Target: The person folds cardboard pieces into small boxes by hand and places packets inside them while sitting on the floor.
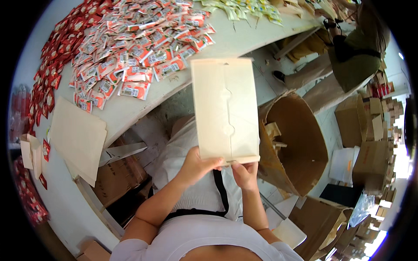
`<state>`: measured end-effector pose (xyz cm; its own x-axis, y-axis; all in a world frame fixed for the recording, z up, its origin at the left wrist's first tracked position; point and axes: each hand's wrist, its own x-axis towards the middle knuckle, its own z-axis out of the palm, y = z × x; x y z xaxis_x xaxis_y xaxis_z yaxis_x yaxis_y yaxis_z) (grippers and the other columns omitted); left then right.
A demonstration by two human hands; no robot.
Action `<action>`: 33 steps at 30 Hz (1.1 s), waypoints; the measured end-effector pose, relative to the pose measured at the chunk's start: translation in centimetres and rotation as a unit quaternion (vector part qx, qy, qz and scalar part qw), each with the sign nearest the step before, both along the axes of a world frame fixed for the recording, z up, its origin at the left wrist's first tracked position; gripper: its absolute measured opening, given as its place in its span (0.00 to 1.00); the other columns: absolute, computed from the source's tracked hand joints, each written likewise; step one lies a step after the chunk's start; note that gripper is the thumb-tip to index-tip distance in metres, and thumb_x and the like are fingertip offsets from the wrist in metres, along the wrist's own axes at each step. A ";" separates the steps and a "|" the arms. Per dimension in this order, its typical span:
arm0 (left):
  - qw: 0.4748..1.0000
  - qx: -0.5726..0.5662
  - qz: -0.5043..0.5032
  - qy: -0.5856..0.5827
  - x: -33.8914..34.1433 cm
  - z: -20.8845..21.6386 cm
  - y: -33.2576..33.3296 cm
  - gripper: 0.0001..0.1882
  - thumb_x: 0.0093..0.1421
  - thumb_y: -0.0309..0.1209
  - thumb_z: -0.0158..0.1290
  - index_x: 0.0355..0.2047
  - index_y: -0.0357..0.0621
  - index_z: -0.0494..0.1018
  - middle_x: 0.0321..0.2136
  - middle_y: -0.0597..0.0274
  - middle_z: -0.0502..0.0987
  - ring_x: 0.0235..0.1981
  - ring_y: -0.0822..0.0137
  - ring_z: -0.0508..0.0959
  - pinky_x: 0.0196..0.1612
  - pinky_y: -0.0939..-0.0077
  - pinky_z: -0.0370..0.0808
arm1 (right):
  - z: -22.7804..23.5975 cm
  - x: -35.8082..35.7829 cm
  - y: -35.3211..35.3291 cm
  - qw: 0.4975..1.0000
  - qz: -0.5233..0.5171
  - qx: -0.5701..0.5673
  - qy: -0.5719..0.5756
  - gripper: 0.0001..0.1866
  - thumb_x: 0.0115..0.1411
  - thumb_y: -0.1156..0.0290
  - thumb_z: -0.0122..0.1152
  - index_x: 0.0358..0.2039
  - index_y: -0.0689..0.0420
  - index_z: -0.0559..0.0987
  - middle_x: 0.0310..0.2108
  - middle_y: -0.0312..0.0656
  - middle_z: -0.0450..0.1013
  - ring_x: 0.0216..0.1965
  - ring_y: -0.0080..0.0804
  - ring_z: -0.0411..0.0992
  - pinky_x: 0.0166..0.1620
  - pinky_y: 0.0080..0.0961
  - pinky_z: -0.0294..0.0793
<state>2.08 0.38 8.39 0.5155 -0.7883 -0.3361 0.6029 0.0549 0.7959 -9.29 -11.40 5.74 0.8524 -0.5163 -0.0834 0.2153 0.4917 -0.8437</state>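
Observation:
A cream cardboard box (213,108) is held up over my lap, its long side pointing away from me. A wavy seam with rounded tabs runs down the middle of its face. My left hand (197,167) grips the near edge, with the thumb lying along it. On the same edge, to the right, my right hand (245,174) is closed with its thumb near the middle. Fingers under the box are hidden. To the left, flat cream cardboard pieces (78,135) lie stacked on the white table (161,96), jutting past its edge.
Piles of orange-and-white packets (135,74), red packets (65,41) and pale green packets (244,8) cover the table. A small open carton (31,152) stands at left. Right of my knees is a large open cardboard bin (300,143). Another person (344,65) stands beyond; boxes (370,165) stack at right.

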 end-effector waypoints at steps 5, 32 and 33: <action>0.998 -0.051 -0.029 0.015 -2.7 -1.0 -0.8 0.13 0.51 0.22 0.53 0.38 0.33 0.67 0.28 0.57 0.74 0.24 0.70 0.75 0.25 0.78 0.74 | 0.3 0.2 0.9 0.985 -0.159 0.021 0.057 0.13 0.60 0.71 0.47 0.44 0.61 0.66 0.38 0.42 0.70 0.37 0.27 0.70 0.37 0.25 0.72; 0.985 -0.057 -0.145 -0.071 3.9 -0.3 0.1 0.27 0.60 0.42 0.43 0.53 0.35 0.58 0.47 0.59 0.66 0.46 0.70 0.66 0.49 0.74 0.63 | 3.6 5.4 -1.9 0.839 0.030 -0.521 0.152 0.54 0.43 0.54 0.65 0.59 0.65 0.42 0.52 0.58 0.56 0.52 0.51 0.59 0.51 0.35 0.61; 0.984 -0.007 -0.159 -0.080 4.3 0.3 -0.3 0.23 0.61 0.41 0.43 0.50 0.37 0.61 0.44 0.61 0.68 0.43 0.72 0.68 0.47 0.76 0.65 | 3.5 5.7 -2.5 0.843 0.034 -0.519 0.139 0.52 0.45 0.54 0.63 0.59 0.65 0.42 0.52 0.58 0.55 0.53 0.51 0.58 0.52 0.35 0.61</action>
<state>6.37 0.06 8.68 0.2867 -0.9227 -0.2579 0.4580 -0.1044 0.8828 -3.63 -13.87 9.26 0.9049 -0.3849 0.1815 -0.0606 -0.5389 -0.8402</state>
